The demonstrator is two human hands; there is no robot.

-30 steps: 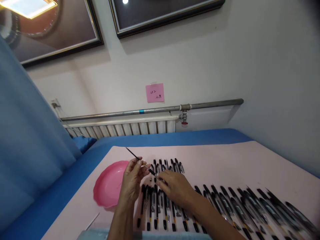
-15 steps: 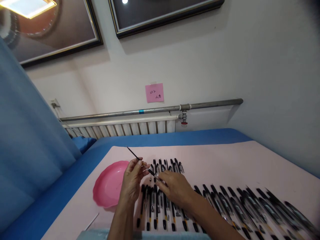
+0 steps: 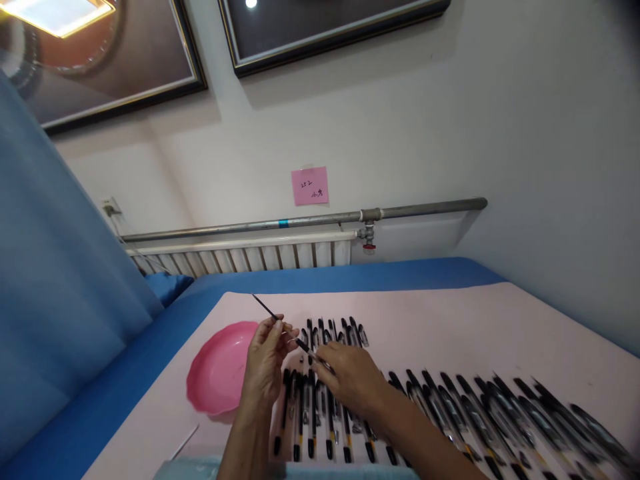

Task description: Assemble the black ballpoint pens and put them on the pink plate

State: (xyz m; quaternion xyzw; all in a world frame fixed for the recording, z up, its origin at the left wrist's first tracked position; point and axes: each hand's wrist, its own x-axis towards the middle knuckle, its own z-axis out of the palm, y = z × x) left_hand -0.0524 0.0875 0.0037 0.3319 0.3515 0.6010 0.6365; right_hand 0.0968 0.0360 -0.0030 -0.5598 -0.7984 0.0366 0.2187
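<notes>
Between the thumb and fingers of my left hand (image 3: 266,363) is a thin dark pen refill (image 3: 263,305), its far end pointing up and to the left. My right hand (image 3: 350,375) is closed on a clear pen barrel (image 3: 311,353) with a black grip section, which points at the left fingers. The refill and the barrel lie nearly in one line; whether they touch, I cannot make out. Under and beyond both hands lie rows of black-and-clear pen parts (image 3: 311,417), partly hidden by the right hand and forearm.
A pink scalloped bowl (image 3: 220,370) stands left of my left hand. More pens and caps (image 3: 480,407) are spread at the right. A thin white stick (image 3: 185,441) lies near the front edge. Pink paper (image 3: 425,320) covers the blue bed; a blue curtain (image 3: 55,287) hangs at the left.
</notes>
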